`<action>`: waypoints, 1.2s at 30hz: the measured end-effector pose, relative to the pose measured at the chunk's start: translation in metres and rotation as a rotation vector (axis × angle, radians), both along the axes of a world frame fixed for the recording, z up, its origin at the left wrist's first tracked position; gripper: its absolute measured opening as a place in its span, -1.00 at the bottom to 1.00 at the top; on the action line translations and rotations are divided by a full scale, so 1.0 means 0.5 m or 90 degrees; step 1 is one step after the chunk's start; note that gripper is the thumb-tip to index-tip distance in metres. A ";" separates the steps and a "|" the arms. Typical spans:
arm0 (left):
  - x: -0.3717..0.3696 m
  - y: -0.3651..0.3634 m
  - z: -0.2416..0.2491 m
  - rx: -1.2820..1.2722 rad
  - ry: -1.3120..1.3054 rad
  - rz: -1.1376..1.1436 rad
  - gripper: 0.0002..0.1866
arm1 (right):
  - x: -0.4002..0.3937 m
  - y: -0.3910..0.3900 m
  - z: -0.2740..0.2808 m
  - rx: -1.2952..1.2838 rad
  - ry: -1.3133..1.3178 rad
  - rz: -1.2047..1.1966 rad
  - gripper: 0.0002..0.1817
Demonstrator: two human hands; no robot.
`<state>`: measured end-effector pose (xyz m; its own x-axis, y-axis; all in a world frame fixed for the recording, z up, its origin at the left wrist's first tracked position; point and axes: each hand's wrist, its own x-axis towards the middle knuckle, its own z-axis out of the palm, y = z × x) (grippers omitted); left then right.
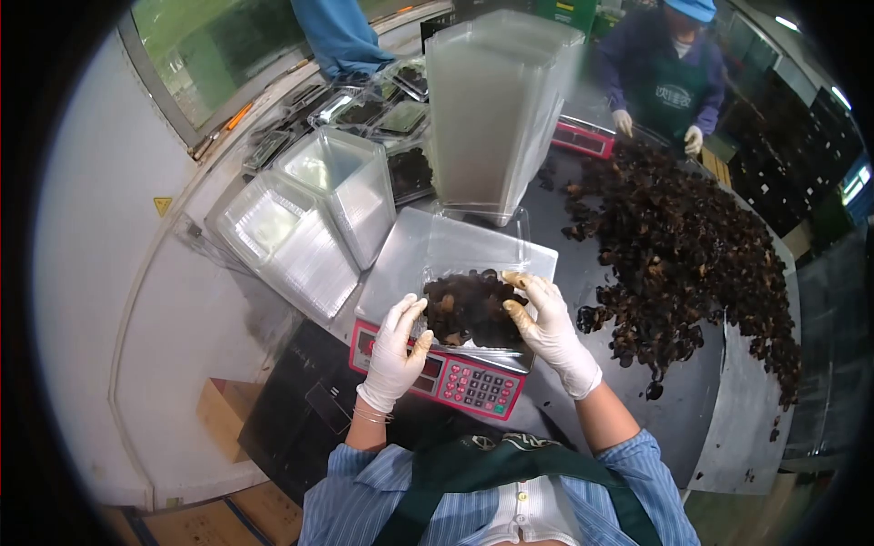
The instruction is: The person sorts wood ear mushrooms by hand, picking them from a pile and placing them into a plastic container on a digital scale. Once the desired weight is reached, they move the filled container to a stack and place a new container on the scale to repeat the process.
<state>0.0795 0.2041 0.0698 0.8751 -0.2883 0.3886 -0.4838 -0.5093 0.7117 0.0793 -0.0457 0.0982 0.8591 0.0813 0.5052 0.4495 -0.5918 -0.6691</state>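
A clear plastic box filled with dark, ear-shaped mushrooms [473,308] rests on the metal pan [391,264] of a red digital scale [473,387]. Its clear lid [482,238] stands folded back on the far side. My left hand [396,353], in a whitish glove, is at the box's left edge, with thumb and fingers curved against it. From the right, my right hand [553,335] grips the other edge, its thumb and fingertips over the rim by the mushrooms. Both gloves have yellow-brown stains on the fingertips.
Nested clear boxes [300,246] stand left of the scale; a taller stack [496,109] rises behind it. Filled boxes [364,109] lie at the back left. Loose mushrooms [683,255] heap on the right. Across the table, a gloved co-worker [669,82] stands near another scale [583,136].
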 end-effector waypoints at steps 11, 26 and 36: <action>-0.018 0.010 -0.012 -0.335 0.478 0.023 -0.54 | 0.119 -0.085 -0.081 0.154 0.221 -0.129 -0.57; -0.017 0.050 -0.049 -0.566 0.568 -0.004 -0.70 | -0.076 -0.038 -0.096 0.297 0.390 0.041 -0.52; -0.052 0.028 -0.052 -0.399 0.413 -0.019 -0.68 | -0.115 -0.007 -0.099 0.469 0.472 0.065 -0.76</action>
<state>0.0536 0.2179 0.0438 0.9726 -0.2163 -0.0855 0.1029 0.0709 0.9922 0.0217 -0.0492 0.0486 0.9801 0.0564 -0.1905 -0.1950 0.0906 -0.9766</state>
